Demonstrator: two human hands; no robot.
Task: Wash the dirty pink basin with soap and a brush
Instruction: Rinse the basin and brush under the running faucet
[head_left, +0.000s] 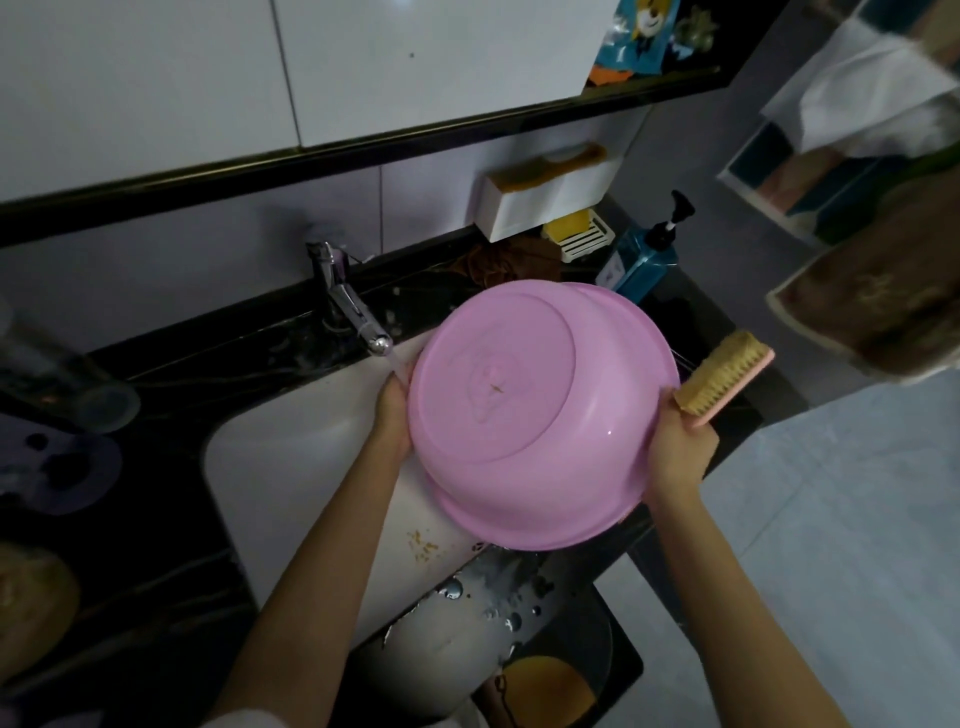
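The pink basin (540, 410) is turned with its underside toward me, tilted over the white sink (291, 457). My left hand (396, 415) grips its left rim, right under the water running from the chrome tap (353, 306). My right hand (678, 447) holds the basin's right rim and also grips a pink-backed scrubbing brush (724, 379), whose tan bristles face up and left. A yellow soap bar (569, 228) lies in a white dish behind the basin. A teal pump bottle (644, 260) stands to the dish's right.
Black counter (171, 364) surrounds the sink, with a clear cup (98, 400) at left. Yellow food crumbs (423, 545) lie on the sink's front wall. A white wall box (545, 197) hangs above the soap. A brown towel (878, 301) hangs at right. A bin (550, 680) sits below.
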